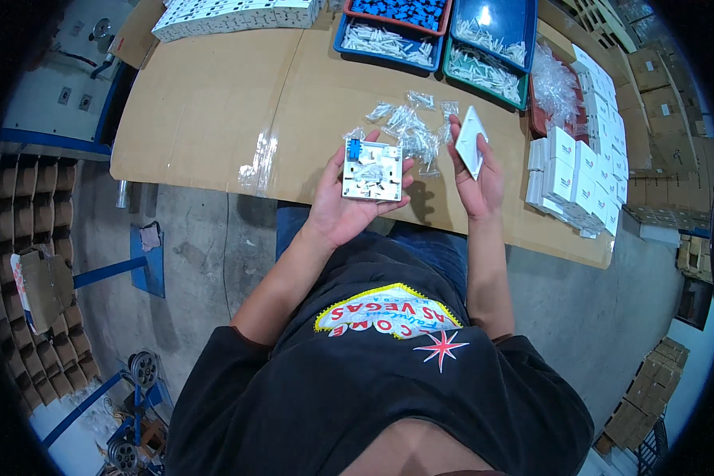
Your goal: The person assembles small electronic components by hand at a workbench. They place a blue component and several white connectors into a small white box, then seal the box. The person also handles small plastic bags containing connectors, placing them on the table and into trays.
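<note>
A white square plastic box base [383,151] lies in my left hand [338,213], its inner side facing up. A blue block [355,150] is in its upper left corner, and a small clear bag [369,172] rests inside. The fingers of that hand curl round the base's edges. My right hand [487,189] grips a flat white square plate [470,141], tilted up on edge and apart from the base. Beyond and between the hands, several small clear bags of white plugs [410,131] lie in a loose pile on the table.
Cardboard covers the table [206,111]. At the far side stand a red tray of blue pieces [401,12], blue trays [385,46] and a green tray [484,75] of white plugs. White boxes [583,178] are stacked right, near a red bin of clear bags [554,91]; more white boxes [238,22] stand far left.
</note>
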Demonstrator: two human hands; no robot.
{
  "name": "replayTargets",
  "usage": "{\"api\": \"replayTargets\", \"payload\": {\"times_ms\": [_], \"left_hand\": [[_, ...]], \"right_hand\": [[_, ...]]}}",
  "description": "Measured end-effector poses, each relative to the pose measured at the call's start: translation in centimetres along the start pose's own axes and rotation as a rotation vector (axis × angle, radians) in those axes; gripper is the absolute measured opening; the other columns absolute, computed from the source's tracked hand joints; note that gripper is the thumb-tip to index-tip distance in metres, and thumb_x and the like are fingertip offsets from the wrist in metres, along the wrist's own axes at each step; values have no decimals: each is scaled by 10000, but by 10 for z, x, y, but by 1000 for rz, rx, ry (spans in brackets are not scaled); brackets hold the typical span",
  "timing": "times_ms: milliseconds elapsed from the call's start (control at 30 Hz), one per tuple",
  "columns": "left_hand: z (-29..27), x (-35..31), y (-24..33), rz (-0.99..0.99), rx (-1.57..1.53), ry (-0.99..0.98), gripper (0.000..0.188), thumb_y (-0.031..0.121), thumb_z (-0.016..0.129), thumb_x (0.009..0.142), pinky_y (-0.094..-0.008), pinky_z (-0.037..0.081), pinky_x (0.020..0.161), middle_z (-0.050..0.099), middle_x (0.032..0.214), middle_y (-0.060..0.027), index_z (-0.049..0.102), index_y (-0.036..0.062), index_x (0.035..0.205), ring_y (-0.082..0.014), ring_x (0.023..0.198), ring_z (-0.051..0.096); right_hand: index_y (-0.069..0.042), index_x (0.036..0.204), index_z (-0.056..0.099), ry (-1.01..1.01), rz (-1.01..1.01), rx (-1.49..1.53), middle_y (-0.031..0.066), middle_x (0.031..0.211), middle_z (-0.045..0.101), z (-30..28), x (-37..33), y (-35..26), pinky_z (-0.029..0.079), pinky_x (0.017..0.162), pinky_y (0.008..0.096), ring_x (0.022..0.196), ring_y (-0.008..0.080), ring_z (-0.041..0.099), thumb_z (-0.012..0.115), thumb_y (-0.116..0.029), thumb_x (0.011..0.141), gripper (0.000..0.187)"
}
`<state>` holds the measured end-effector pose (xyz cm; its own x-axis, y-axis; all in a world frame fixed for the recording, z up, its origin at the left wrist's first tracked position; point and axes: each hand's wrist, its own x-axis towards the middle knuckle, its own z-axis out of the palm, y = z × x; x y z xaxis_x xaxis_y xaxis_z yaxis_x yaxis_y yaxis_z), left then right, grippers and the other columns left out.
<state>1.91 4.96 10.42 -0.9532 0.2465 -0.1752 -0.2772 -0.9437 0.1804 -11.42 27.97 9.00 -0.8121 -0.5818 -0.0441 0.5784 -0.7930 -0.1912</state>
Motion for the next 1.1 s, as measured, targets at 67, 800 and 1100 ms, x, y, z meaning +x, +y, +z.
{"api": "replayTargets", "payload": {"times_ms": [67,800,1100], "left_hand": [[-1,0,0,-5,-12,-4,629,573,365,1040,-593,451,1059,454,1504,-288,321,269,1589,-410,1271,568],[-5,-6,-13,-3,118,195,522,540,367,1076,-378,541,981,647,1284,-44,541,169,1400,-180,1179,637],[2,-5,-14,28,166,249,512,529,368,1077,-365,545,972,651,1268,-42,512,169,1412,-185,1160,643]], "right_hand": [[20,1554,279,13,51,-116,318,1542,376,3,-1,5,434,1135,560,1377,430,478,426,-235,1058,576],[-96,1290,701,-418,-467,-1928,169,1445,562,55,-13,83,447,1080,425,1313,342,547,899,-225,693,642],[-109,1286,709,-453,-451,-1949,173,1434,564,51,-13,91,460,1068,430,1319,351,545,905,-192,681,641]]}}
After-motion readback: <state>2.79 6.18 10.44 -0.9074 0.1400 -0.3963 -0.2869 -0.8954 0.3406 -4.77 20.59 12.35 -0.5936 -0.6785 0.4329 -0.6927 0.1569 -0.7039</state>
